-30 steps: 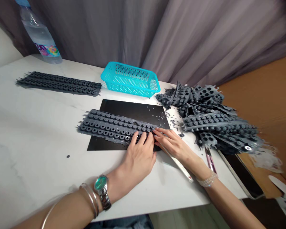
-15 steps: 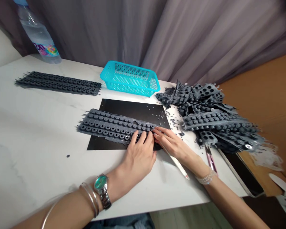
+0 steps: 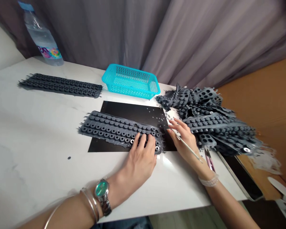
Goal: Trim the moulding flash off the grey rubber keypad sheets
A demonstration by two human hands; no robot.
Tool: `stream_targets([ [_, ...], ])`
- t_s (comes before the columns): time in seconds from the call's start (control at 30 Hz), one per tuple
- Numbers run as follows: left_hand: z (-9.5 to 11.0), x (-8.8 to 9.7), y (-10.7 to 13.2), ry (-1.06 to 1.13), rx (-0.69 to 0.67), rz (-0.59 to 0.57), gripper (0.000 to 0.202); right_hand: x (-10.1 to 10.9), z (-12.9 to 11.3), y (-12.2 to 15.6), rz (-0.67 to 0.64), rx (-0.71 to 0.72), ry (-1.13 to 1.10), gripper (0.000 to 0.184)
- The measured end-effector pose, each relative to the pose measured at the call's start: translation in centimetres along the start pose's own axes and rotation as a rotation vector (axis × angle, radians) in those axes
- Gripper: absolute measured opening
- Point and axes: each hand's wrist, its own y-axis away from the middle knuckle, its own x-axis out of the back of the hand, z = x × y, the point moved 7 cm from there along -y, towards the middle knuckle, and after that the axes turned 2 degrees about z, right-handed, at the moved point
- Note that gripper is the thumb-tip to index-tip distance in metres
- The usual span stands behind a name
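Observation:
A dark grey rubber sheet (image 3: 109, 122) with rows of round raised studs lies partly on a black mat (image 3: 126, 106). My left hand (image 3: 141, 156) rests on its front right part, fingers slightly spread and bent over the studs. Some studs near those fingers show pale rings. To the right of the sheet, my right hand (image 3: 183, 136) is lifted off it, with a thin white pencil-like stick (image 3: 189, 148) held between thumb and fingers. The stick slants back across the palm toward the wrist. Small dark discs are scattered beside this hand.
A turquoise basket (image 3: 131, 86) stands behind the mat. Another studded strip (image 3: 62, 86) lies at the back left, near a water bottle (image 3: 45, 41). On the right are a heap of studded rubber sheets (image 3: 216, 121), thread snips (image 3: 209, 160) and a dark flat object (image 3: 240, 175).
My right hand has moved right, off the rubber sheet, with the white stick still in it. My left hand has stayed on the sheet.

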Motion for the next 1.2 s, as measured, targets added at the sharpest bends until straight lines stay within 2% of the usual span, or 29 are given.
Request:
stream_targets([
  [0.1, 0.1, 0.1, 0.2, -0.057, 0.023, 0.025, 0.049, -0.2, -2.1, -0.1, -0.037, 0.104, -0.064, 0.015],
  [0.27, -0.3, -0.1, 0.4, -0.038, 0.081, 0.022, 0.051, -1.2, -6.5, 0.5, -0.125, 0.475, -0.1, 0.021],
  [0.33, -0.5, -0.3, 0.3, -0.032, 0.094, 0.007, 0.051, -1.6, -7.3, 0.7, -0.133, 0.577, -0.083, 0.021],
  [0.4, -0.5, -0.4, 0.3, -0.028, 0.101, -0.006, 0.052, -1.8, -7.5, 0.7, -0.131, 0.62, -0.083, 0.021],
  [0.67, -0.5, -0.4, 0.3, -0.005, 0.113, -0.039, 0.052, -2.3, -7.0, 0.6, -0.148, 0.617, -0.085, 0.023],
  [0.9, -0.5, -0.4, 0.3, -0.008, 0.108, -0.031, 0.05, -3.3, -6.3, 0.9, -0.288, 0.591, -0.031, 0.021],
  [1.07, -0.6, -0.3, 0.2, -0.011, 0.106, -0.038, 0.051, -4.0, -6.0, 1.6, -0.367, 0.577, -0.077, 0.026],
  [1.13, -0.6, -0.3, 0.2, -0.015, 0.107, -0.04, 0.052, -4.0, -5.8, 1.5, -0.324, 0.54, -0.131, 0.027],
  [1.2, -0.6, -0.2, 0.2, -0.02, 0.109, -0.043, 0.053, -3.3, -5.0, 0.9, -0.199, 0.437, -0.174, 0.025],
])
